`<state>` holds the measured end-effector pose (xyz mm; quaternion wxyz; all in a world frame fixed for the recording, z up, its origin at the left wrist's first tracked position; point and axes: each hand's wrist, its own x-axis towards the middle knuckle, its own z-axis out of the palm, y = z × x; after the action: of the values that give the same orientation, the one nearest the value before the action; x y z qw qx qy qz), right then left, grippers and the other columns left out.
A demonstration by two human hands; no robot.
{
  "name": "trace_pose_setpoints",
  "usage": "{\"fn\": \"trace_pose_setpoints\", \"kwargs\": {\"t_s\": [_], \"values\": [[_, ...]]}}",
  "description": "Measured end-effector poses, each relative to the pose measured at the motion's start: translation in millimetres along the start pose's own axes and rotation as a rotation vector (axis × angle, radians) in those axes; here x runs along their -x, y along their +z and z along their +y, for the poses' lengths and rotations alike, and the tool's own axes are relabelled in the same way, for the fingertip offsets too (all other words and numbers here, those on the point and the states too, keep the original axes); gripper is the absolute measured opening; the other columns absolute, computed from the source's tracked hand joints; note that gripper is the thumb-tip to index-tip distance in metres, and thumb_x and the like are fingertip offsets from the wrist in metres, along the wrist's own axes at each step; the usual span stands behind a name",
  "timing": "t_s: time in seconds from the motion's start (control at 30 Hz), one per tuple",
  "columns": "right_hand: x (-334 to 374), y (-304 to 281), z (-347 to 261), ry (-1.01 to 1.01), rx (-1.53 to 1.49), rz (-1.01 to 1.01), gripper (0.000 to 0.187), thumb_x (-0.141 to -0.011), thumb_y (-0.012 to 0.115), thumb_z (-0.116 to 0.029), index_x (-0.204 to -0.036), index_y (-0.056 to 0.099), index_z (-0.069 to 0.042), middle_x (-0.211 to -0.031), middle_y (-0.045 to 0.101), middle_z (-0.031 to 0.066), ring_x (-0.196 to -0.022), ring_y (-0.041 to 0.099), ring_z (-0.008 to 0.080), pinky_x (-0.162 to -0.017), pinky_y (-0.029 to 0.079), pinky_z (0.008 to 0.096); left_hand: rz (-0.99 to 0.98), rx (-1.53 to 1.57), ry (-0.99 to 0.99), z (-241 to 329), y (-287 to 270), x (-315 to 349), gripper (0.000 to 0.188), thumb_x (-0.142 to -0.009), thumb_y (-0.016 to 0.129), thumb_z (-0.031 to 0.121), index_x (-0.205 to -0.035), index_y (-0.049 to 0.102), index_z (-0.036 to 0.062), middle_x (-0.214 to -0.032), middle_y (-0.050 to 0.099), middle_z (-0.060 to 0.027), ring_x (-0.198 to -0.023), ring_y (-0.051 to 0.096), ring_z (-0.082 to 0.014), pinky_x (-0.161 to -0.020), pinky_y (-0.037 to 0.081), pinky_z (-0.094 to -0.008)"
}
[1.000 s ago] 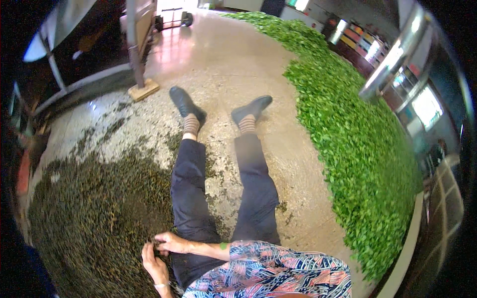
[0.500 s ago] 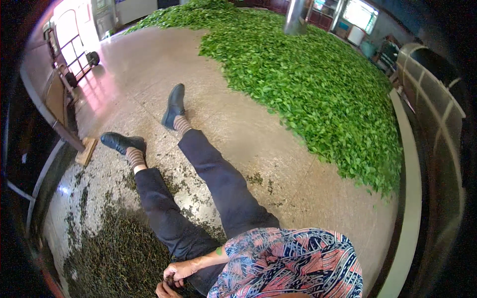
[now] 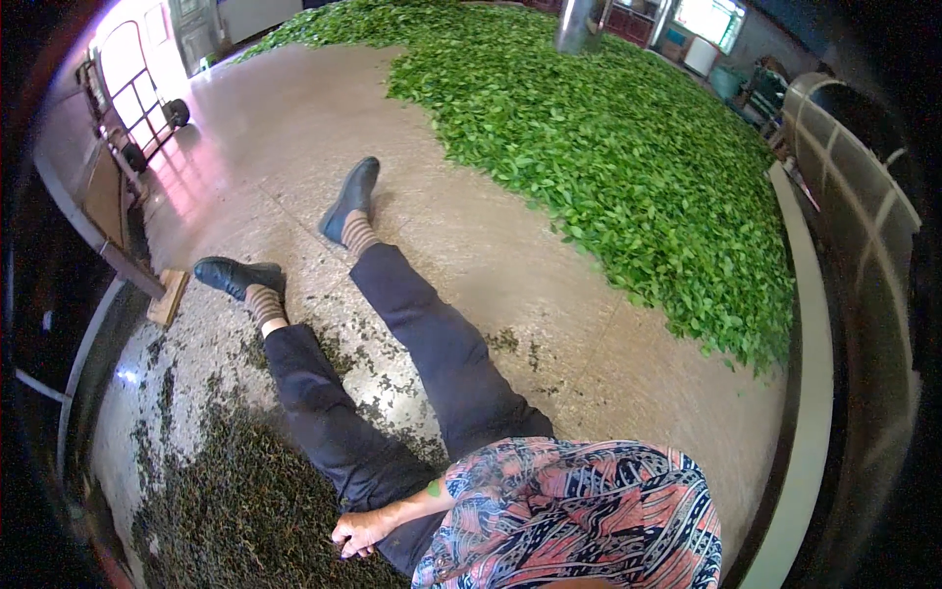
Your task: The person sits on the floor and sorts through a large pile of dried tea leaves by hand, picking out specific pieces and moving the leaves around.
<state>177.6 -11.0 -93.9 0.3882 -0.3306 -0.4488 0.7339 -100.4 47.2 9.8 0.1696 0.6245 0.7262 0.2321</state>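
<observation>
My right hand (image 3: pixel 359 533) reaches across my lap to the left, over the near edge of a dark heap of small twisted, dried-looking leaves (image 3: pixel 235 501). Its fingers are curled closed. Whatever lies inside them, if anything, is hidden from above. My left hand is outside the picture. The dark heap spreads on the floor beside my left leg, with loose bits scattered around my outstretched legs (image 3: pixel 432 344).
A broad bed of fresh green leaves (image 3: pixel 608 167) covers the floor ahead and right, around a metal post (image 3: pixel 579 27). A pale board (image 3: pixel 810 344) and curved mesh panel (image 3: pixel 854 187) border the right. At left stand a frame on a wooden block (image 3: pixel 168 297) and a wheeled cart (image 3: pixel 147 113).
My left hand, earlier just below my right hand with dark leaf bits at the fingers, has left the picture. My right hand has shifted slightly and its fingers are curled in. My right foot has tilted.
</observation>
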Motion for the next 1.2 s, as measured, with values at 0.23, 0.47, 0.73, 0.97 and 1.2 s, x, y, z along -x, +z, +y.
{"fn": "trace_pose_setpoints", "kwargs": {"t_s": [0.23,0.47,0.73,0.97,1.2], "values": [[17,-4,-8,-0.040,0.027,-0.028,0.016,-0.083,0.054,-0.014,-0.078,0.054,0.001,-0.057,0.057,0.0070,-0.050,0.058,0.0125,-0.043,0.047,0.0247,0.121,0.129,-0.031,-42,-19,-31,0.036,-0.087,0.050,0.021,-0.113,0.051,-0.0035,-0.120,0.048,-0.0187,-0.105,0.053,-0.0285,-0.091,0.042,-0.0364],[5,-9,-22,0.055,0.054,-0.082,0.018,-0.088,0.046,-0.013,-0.100,0.052,-0.001,-0.087,0.060,0.0136,-0.068,0.062,0.0183,-0.054,0.053,0.0283,0.368,0.027,-0.174,-82,-53,9,0.037,-0.078,0.053,0.007,-0.114,0.051,-0.0033,-0.123,0.047,-0.0175,-0.109,0.050,-0.0267,-0.096,0.038,-0.0347],[-16,-9,-19,0.135,0.041,0.096,0.018,-0.085,0.054,-0.013,-0.095,0.059,0.001,-0.085,0.063,0.0070,-0.069,0.060,0.0109,-0.058,0.049,0.0220,0.466,1.096,-0.366,-22,-21,46,0.053,-0.063,0.047,-0.011,-0.115,0.050,-0.0002,-0.096,0.057,-0.0107,-0.076,0.058,-0.0224,-0.056,0.055,-0.0339],[-8,0,-8,0.177,0.214,0.028,0.015,-0.084,0.056,-0.014,-0.082,0.061,0.000,-0.073,0.062,0.0036,-0.062,0.057,0.0080,-0.054,0.045,0.0197,0.630,0.698,-0.357,-31,3,80,0.014,-0.072,0.071,0.017,-0.078,0.066,0.0050,-0.066,0.059,0.0036,-0.056,0.049,-0.0055,-0.054,0.038,-0.0223],[-11,-7,-22,0.142,0.172,0.153,0.025,-0.088,0.052,-0.023,-0.083,0.060,0.000,-0.075,0.061,0.0038,-0.062,0.057,0.0086,-0.053,0.045,0.0202,0.439,-0.529,-0.068,-5,12,77,0.047,-0.063,0.076,0.025,-0.106,0.060,0.0204,-0.121,0.048,-0.0099,-0.112,0.042,-0.0259,-0.089,0.038,-0.0407]]}}
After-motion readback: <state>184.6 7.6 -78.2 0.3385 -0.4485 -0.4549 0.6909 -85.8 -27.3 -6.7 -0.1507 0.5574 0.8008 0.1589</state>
